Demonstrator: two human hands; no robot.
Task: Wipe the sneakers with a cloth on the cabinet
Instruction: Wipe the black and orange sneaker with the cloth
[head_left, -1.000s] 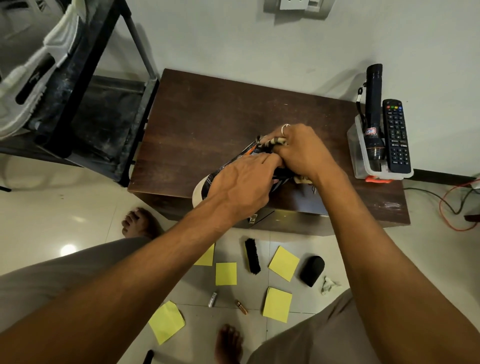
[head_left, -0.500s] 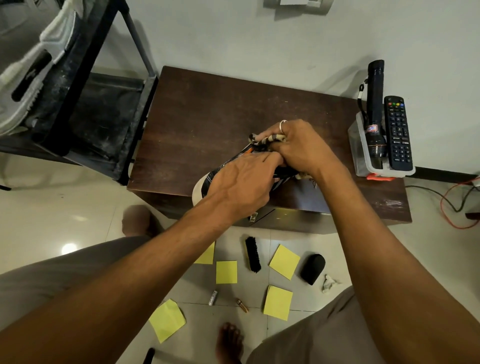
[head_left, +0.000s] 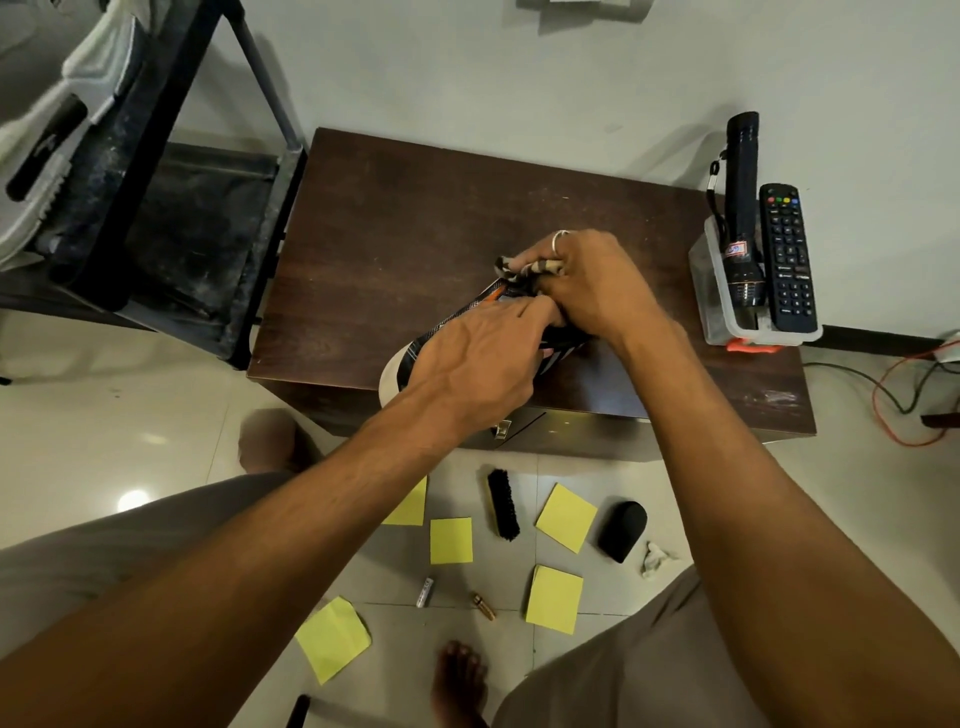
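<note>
At the centre of the frame we see the sneaker (head_left: 451, 323) lying on the dark cabinet (head_left: 415, 234), its pale toe pointing lower left. The left hand (head_left: 478, 358) curls over its upper and seems to hold it down, though its fingertips are hidden. The right hand (head_left: 592, 291), fingers bent tight, pinches a patterned cloth (head_left: 525, 270) against the shoe's upper-right end.
</note>
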